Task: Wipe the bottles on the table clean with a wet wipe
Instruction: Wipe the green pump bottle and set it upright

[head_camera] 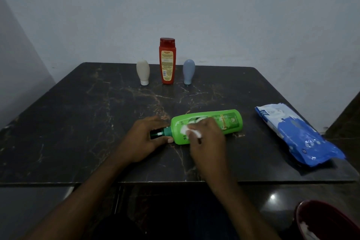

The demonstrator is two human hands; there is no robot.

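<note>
Black marble surface (78, 122) carries it all; at its near middle I see the left hand (144, 138), fingers curled round the neck of the green bottle (231, 122) lying on its side; the right hand (208, 142) pinches a white wet wipe (185, 129) against the bottle's body; a blue wipe pack (296, 132) lies far right.

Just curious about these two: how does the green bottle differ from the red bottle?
The green bottle lies on its side near the front; the red bottle stands upright at the back. The left hand holds the green bottle's neck while the right hand presses a wet wipe on it; nothing touches the red bottle. Both carry printed labels.
</note>
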